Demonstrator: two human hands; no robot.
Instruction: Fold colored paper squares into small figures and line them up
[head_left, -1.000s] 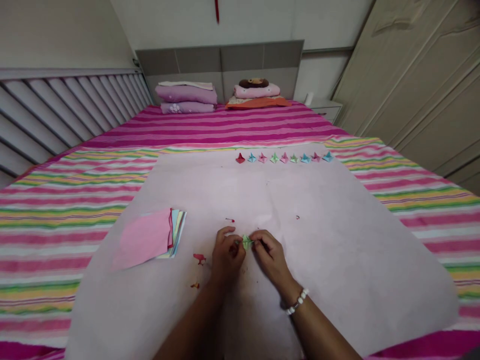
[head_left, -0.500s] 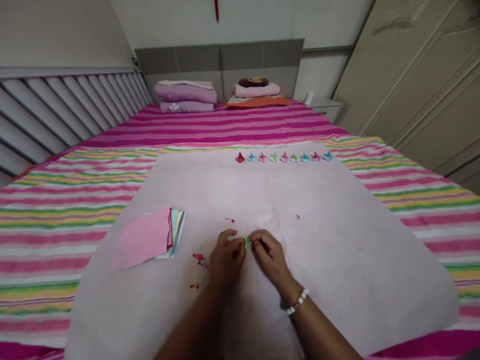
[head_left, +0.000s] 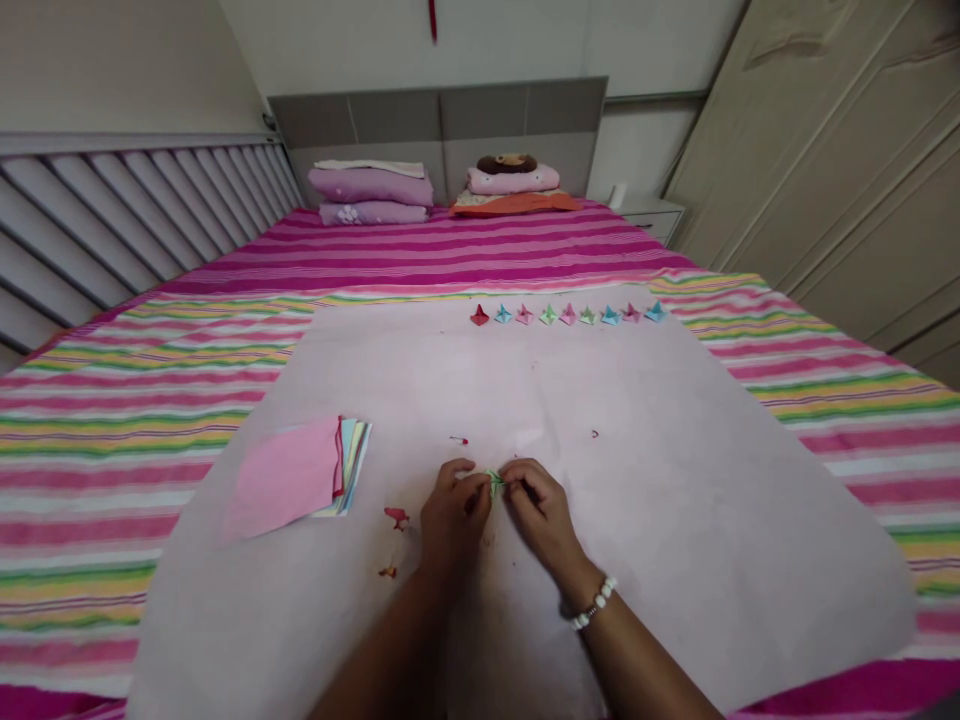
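Between my two hands is a small green origami piece (head_left: 495, 482), pinched from both sides just above the pale sheet (head_left: 720, 480). My left hand (head_left: 454, 510) grips its left edge with thumb and forefinger, and its other fingers are partly hidden. The right edge is in the pinch of my right hand (head_left: 537, 500), whose wrist wears a white beaded bracelet (head_left: 596, 604). Beyond the hands lies a safety pin (head_left: 460, 440) with a red end. A red scrap (head_left: 397, 518) and a small red-and-yellow piece (head_left: 388, 572) lie left of my left hand.
A stack of coloured paper (head_left: 285, 475), pink on top, lies at the left. Along the sheet's far edge runs a row of several folded paper figures, including a red one (head_left: 479, 316) and a blue one (head_left: 656, 312). Folded bedding (head_left: 371, 188) sits by the headboard (head_left: 450, 120).
The green origami piece has turned slightly between my fingertips and shows a narrower shape. Both hands have stayed almost where they were.
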